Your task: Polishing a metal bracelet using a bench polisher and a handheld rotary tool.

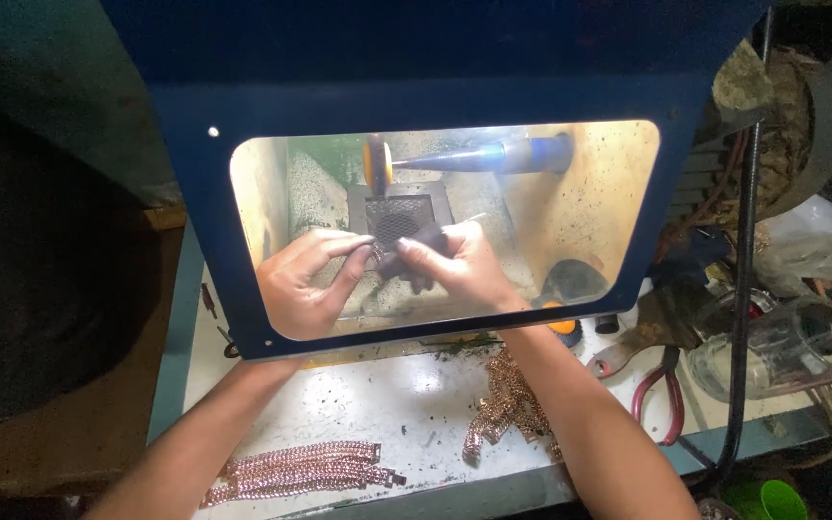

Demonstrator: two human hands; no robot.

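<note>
Standing by the blue hood (435, 91), I make out only two things that pass for packaging. Just off its right edge, a crumpled bag of pale, see-through plastic (806, 241) lies slumped among the clutter. Below that bag, still to the right of the hood, a clear round container (772, 349) lies tilted on its side. Neither shows a label that I can make out.

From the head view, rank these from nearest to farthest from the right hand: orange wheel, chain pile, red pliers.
From the right hand:
1. Orange wheel, up-left inside the hood.
2. Chain pile, below on the bench.
3. Red pliers, lower right.
</note>
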